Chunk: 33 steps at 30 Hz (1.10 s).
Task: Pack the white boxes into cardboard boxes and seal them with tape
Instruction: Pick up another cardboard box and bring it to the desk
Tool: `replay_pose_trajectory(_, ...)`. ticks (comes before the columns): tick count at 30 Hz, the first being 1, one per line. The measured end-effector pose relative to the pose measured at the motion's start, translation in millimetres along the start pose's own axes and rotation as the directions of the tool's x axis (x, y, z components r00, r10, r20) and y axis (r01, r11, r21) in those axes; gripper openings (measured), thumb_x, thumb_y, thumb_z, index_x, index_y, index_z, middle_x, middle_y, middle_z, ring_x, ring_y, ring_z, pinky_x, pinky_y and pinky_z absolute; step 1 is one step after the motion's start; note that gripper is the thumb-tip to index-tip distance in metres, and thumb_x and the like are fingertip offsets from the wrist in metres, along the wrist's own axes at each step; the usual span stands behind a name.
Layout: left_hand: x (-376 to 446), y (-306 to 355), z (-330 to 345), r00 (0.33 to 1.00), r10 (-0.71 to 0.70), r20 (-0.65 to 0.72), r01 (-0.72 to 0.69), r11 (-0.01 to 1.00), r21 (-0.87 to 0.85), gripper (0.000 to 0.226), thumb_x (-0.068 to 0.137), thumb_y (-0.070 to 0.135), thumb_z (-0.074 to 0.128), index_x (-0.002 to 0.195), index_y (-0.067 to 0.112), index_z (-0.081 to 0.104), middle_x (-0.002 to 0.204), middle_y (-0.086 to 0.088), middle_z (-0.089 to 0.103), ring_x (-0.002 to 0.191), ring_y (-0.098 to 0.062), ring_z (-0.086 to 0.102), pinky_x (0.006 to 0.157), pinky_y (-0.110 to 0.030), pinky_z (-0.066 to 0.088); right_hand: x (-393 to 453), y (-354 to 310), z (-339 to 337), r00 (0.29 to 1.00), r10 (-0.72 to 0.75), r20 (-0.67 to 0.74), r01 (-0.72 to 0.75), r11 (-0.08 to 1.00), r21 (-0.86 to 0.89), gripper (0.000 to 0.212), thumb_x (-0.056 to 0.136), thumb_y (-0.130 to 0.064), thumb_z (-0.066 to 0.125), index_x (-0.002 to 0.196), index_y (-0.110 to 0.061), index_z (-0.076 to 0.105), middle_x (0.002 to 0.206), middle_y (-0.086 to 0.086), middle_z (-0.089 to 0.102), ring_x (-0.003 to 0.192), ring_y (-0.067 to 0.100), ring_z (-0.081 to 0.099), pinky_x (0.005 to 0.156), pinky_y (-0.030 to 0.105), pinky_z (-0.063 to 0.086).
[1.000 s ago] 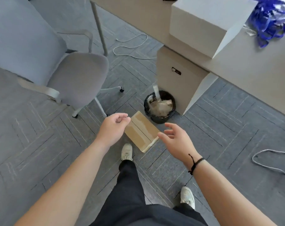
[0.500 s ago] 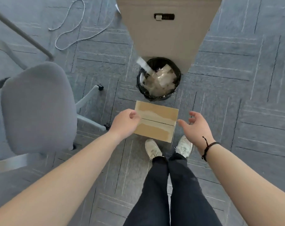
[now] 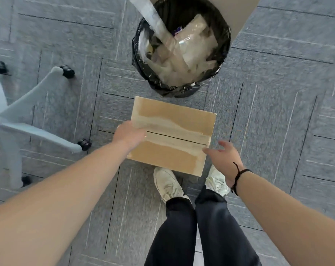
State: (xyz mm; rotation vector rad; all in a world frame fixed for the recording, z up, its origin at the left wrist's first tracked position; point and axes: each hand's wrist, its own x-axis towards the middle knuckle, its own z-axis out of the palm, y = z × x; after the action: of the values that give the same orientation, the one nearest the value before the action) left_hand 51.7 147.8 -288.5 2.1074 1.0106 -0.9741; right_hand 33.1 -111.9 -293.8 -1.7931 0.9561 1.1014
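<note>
A closed cardboard box [image 3: 172, 135] lies on the grey carpet in front of my shoes. A dark seam runs across its top between the two flaps, with pale tape marks along it. My left hand [image 3: 129, 133] is at the box's left edge, over the end of the seam; its fingers point away from the camera and are hidden. My right hand [image 3: 223, 157] hovers at the box's right front corner with fingers spread and relaxed, holding nothing. No white box is in view.
A black-lined waste bin [image 3: 182, 47] full of plastic wrapping stands just beyond the box, under a beige cabinet [image 3: 245, 8]. The wheeled base of an office chair [image 3: 38, 120] is on the left. My two shoes [image 3: 169, 184] are behind the box.
The view has dropped closer to the floor and the box looks much larger. Both hands have come down to the box's sides; the left one now overlaps its left edge.
</note>
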Motion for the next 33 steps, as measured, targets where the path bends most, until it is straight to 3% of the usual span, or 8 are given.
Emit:
replay_pose_trajectory(2, 24.3, -8.4, 8.4, 1.0, -0.024, -0.016, 0.023, 0.998, -0.052, 0.015, 0.093, 0.025, 0.056, 0.081, 0.02, 0.064, 0.084, 0.0, 0.067, 0.088, -0.027, 0.064, 0.064, -0.032, 0.043, 27.0, 1.9, 7.9, 0.999, 0.032, 0.002, -0.032, 0.999, 0.012, 0.073, 0.095, -0.033, 0.068, 0.156, -0.02, 0.03, 0.125, 0.006, 0.061, 0.098, 0.021, 0.057, 0.082, 0.035, 0.045)
replay_pose_trajectory(7, 71.8, -30.3, 28.6, 0.995, -0.093, 0.021, 0.095, 0.982, -0.163, 0.041, 0.088, 0.034, 0.064, 0.12, 0.009, 0.063, 0.113, -0.011, 0.069, 0.102, -0.03, 0.065, 0.092, -0.042, 0.054, 75.1, 2.1, 26.8, 0.996, 0.085, 0.033, -0.086, 0.996, 0.03, 0.074, 0.096, -0.03, 0.066, 0.158, -0.018, 0.028, 0.126, 0.01, 0.052, 0.109, 0.026, 0.053, 0.088, 0.036, 0.039)
replay_pose_trajectory(11, 90.7, -41.3, 36.5, 0.989, -0.143, 0.034, 0.147, 0.965, -0.218, 0.067, 0.069, 0.047, 0.066, 0.128, 0.017, 0.058, 0.119, -0.002, 0.067, 0.107, -0.026, 0.064, 0.099, -0.044, 0.053, 94.0, 5.4, 41.5, 0.99, 0.103, 0.093, -0.111, 0.99, 0.083, 0.01, 0.094, -0.023, 0.069, 0.104, -0.025, 0.067, 0.123, 0.014, 0.064, 0.115, 0.03, 0.058, 0.103, 0.045, 0.045)
replay_pose_trajectory(18, 72.1, -36.6, 22.4, 0.978, -0.203, 0.044, 0.208, 0.938, -0.278, 0.069, 0.067, 0.047, 0.072, 0.124, 0.011, 0.061, 0.114, -0.004, 0.067, 0.106, -0.028, 0.063, 0.1, -0.046, 0.052, 73.8, -14.3, 37.0, 0.985, 0.11, 0.131, -0.135, 0.969, 0.206, 0.008, 0.087, -0.019, 0.075, 0.095, -0.018, 0.073, 0.115, 0.009, 0.072, 0.116, 0.031, 0.064, 0.109, 0.049, 0.046)
replay_pose_trajectory(21, 49.9, -32.3, 9.7, 0.974, -0.226, 0.028, 0.224, 0.933, -0.283, 0.056, 0.081, 0.035, 0.067, 0.129, 0.008, 0.057, 0.113, -0.007, 0.064, 0.104, -0.028, 0.061, 0.099, -0.044, 0.05, 52.4, -30.3, 24.8, 0.988, 0.112, 0.105, -0.13, 0.973, 0.189, 0.008, 0.087, -0.02, 0.074, 0.093, -0.018, 0.069, 0.106, 0.008, 0.072, 0.106, 0.03, 0.067, 0.104, 0.051, 0.051)
replay_pose_trajectory(26, -2.2, -22.0, -15.6, 0.974, -0.217, -0.073, 0.19, 0.944, -0.27, 0.027, 0.087, 0.031, 0.067, 0.103, 0.01, 0.065, 0.094, -0.004, 0.066, 0.093, -0.027, 0.062, 0.08, -0.033, 0.05, 7.0, -51.2, -0.6, 0.999, 0.031, 0.015, -0.032, 0.998, 0.054, 0.033, 0.087, -0.035, 0.073, 0.113, -0.016, 0.067, 0.106, 0.004, 0.069, 0.098, 0.025, 0.065, 0.082, 0.036, 0.053)
replay_pose_trajectory(29, -44.8, -11.3, -37.4, 0.968, -0.216, -0.124, 0.173, 0.941, -0.291, 0.026, 0.085, 0.034, 0.066, 0.103, 0.015, 0.068, 0.092, 0.0, 0.068, 0.083, -0.02, 0.062, 0.06, -0.027, 0.042, -35.8, -63.5, -20.6, 0.988, -0.091, -0.122, 0.077, 0.99, -0.115, 0.024, 0.09, -0.039, 0.067, 0.101, -0.018, 0.065, 0.09, 0.003, 0.068, 0.083, 0.024, 0.064, 0.079, 0.037, 0.055)
replay_pose_trajectory(33, -106.0, 7.1, -78.6, 0.964, -0.188, -0.19, 0.126, 0.947, -0.296, 0.036, 0.075, 0.044, 0.068, 0.092, 0.012, 0.068, 0.079, 0.001, 0.066, 0.077, -0.023, 0.066, 0.06, -0.028, 0.046, -103.9, -82.3, -51.4, 0.966, -0.182, -0.183, 0.14, 0.965, -0.221, 0.023, 0.088, -0.037, 0.066, 0.087, -0.014, 0.067, 0.077, 0.007, 0.069, 0.068, 0.026, 0.063, 0.061, 0.032, 0.049)
